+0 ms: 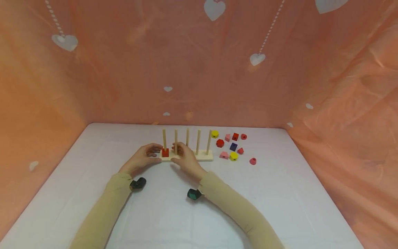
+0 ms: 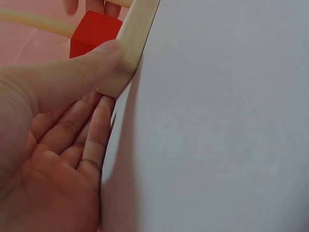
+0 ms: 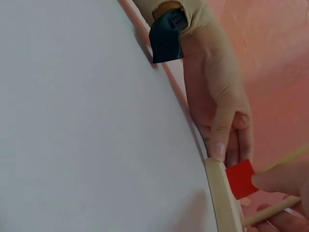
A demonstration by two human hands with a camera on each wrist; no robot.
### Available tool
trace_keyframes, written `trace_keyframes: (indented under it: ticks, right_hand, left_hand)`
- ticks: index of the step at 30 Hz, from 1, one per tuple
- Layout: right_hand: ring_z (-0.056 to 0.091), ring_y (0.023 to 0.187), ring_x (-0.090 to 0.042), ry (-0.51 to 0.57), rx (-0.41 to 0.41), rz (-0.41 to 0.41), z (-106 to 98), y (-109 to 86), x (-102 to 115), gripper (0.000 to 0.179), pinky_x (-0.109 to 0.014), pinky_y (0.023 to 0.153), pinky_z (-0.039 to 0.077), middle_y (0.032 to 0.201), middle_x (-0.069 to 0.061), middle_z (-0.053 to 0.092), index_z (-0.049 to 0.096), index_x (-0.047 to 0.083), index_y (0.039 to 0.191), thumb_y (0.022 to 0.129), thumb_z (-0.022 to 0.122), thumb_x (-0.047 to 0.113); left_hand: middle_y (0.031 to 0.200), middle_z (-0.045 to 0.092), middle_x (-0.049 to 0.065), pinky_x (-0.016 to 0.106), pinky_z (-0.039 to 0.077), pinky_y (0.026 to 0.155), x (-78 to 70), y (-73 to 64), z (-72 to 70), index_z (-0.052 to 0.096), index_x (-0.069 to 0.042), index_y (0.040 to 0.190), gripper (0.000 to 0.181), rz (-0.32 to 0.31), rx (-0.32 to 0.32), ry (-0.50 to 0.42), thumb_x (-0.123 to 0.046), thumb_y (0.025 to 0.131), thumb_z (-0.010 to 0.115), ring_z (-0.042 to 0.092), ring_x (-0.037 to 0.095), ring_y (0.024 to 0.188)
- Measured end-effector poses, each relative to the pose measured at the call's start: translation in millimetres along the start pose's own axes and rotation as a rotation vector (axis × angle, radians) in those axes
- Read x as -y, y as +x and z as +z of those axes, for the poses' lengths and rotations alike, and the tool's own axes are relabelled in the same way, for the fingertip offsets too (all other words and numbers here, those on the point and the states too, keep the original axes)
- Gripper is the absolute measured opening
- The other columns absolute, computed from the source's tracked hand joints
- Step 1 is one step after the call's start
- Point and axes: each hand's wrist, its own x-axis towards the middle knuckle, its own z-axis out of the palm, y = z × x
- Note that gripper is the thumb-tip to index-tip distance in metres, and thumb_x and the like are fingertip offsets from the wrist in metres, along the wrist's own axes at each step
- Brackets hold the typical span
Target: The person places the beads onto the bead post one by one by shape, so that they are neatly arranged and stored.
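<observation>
A pale wooden peg stand (image 1: 203, 156) with several upright pegs stands on the table. At its left end a red cube bead (image 1: 165, 153) sits low on the first peg, against the base. My left hand (image 1: 141, 159) grips that end of the stand; in the left wrist view its thumb (image 2: 104, 55) lies on the base and the fingers are behind and below. My right hand (image 1: 188, 160) is around the second peg, its thumb (image 3: 280, 179) close beside the red cube; I see nothing held in it. Part of its fingers is hidden behind the pegs.
Right of the stand lie loose beads: yellow ones (image 1: 234, 156), a red one (image 1: 220, 143), a dark blue cube (image 1: 233, 147), pink ones (image 1: 224, 155) and another red cube (image 1: 235, 136). A patterned orange cloth (image 1: 186, 62) rises behind the white table (image 1: 155, 214).
</observation>
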Motion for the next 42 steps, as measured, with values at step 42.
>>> trace_keyframes:
  ticks: [42]
  right_hand:
    - [0.050,0.117,-0.037,-0.277,-0.228,0.158,-215.3,-54.9,-34.6,0.046,-0.048,0.102,0.039,0.124,-0.021,0.056,0.050,-0.004,0.129,0.087,0.067,0.001]
  left_hand:
    - [0.134,0.050,0.016,0.048,0.037,0.102,-0.4,-1.2,0.4,0.047,-0.006,0.135,0.058,-0.067,-0.015,-0.023,-0.013,0.084,0.074,0.048,0.033,0.118]
